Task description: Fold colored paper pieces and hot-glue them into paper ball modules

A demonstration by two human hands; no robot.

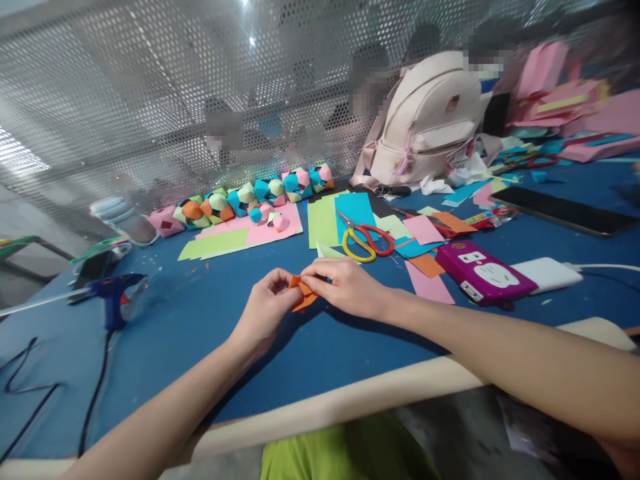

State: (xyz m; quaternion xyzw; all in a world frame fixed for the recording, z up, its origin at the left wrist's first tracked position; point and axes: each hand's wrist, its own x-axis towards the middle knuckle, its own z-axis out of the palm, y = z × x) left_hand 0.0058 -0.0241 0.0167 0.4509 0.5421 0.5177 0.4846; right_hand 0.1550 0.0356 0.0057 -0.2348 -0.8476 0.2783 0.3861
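Observation:
A small piece of folded orange paper (303, 298) is held between both hands, just above the blue table. My left hand (270, 300) pinches its left side with thumb and fingers. On the upper right side, my right hand (345, 283) grips it between thumb and fingertips, so part of the paper is hidden. Behind my right hand lie scissors (364, 241) with one yellow and one red handle, resting on blue paper (356, 207). A pale green paper piece (327, 251) sticks up just behind my right hand's fingers.
Folded multicoloured paper balls (245, 198) line the back, behind green and pink sheets (225, 241). Left stand a glue gun (115, 297) with a cord and a tumbler (123, 220). Right are a purple power strip (483, 270), a phone (565, 210) and a backpack (430, 120).

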